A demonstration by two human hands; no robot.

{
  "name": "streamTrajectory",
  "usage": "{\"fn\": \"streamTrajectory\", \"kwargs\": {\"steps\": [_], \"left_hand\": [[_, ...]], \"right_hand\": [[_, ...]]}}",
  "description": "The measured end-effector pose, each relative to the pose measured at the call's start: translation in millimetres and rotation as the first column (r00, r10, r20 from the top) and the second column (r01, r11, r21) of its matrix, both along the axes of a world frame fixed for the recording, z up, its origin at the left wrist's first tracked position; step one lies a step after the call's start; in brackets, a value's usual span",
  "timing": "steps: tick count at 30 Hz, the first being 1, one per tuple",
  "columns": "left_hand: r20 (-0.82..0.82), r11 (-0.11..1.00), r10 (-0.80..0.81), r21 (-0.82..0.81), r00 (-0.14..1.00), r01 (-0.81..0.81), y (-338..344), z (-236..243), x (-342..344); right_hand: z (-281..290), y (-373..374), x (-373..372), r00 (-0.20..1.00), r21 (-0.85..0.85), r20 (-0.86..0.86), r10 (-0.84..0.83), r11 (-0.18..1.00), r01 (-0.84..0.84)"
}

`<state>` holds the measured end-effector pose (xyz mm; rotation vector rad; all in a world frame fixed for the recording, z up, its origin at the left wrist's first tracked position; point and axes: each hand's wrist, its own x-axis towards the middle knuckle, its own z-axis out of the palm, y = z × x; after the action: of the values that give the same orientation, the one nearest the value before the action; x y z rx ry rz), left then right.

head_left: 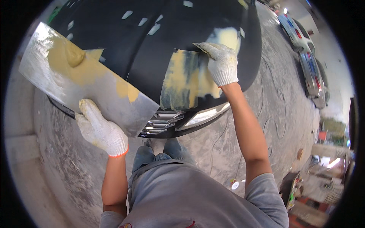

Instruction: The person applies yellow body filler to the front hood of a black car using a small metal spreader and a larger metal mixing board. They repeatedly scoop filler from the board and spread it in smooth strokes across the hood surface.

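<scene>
My left hand [103, 127], in a white knit glove, grips the lower edge of a flat metal putty board [116, 102], with the thumb on its top face. Yellow-tan body filler is smeared across the board, and a rounded lump of filler [75, 55] sits near its far end. My gloved right hand [223, 65] is closed around a thin putty spreader [200, 46], mostly hidden by the fingers. It is over the black car hood [146, 70], at the upper right of a streaky filler patch [178, 78]. A paler patch [226, 36] lies beyond this hand.
The headlight [205, 116] and chrome grille [163, 121] are at the car's front, close to my legs. Cables [262, 91] run over the grey floor on the right. Parked cars [311, 76] stand farther right, and assorted clutter [292, 190] lies at lower right.
</scene>
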<state>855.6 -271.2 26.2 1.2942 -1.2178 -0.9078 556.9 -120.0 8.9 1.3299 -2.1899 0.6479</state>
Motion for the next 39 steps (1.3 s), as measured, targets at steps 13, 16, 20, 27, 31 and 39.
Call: {"fn": "streamTrajectory", "kwargs": {"steps": [13,16,20,27,31,39], "left_hand": [[0.155,0.978,0.085,0.177,0.984,-0.112,50.2,-28.4,-1.9],[0.317,0.992,0.019,0.115,0.948,-0.058,50.2,-27.4,-0.4],[0.115,0.992,-0.021,0.128,0.993,0.006,56.2,-33.0,9.2],[0.126,0.986,-0.023,0.166,0.992,0.002,47.8,-35.6,37.7],[0.023,0.989,-0.048,0.142,0.999,0.044,44.7,-40.3,47.1],[0.099,0.987,-0.152,0.068,0.984,0.145,50.1,-48.0,60.3]], "right_hand": [[0.1,-1.3,-16.9,0.977,0.175,0.027,0.212,0.961,-0.213],[1.8,-4.0,-20.1,0.983,0.128,-0.005,0.183,0.975,-0.181],[-4.0,-27.3,-41.7,0.991,0.144,-0.02,0.13,0.982,-0.126],[-13.6,-23.5,-26.9,0.998,0.167,0.0,0.067,0.984,-0.066],[-14.4,-3.0,0.8,0.999,0.229,0.016,0.046,0.972,-0.049],[-35.1,36.8,69.7,0.995,0.073,0.008,0.096,0.993,-0.097]]}}
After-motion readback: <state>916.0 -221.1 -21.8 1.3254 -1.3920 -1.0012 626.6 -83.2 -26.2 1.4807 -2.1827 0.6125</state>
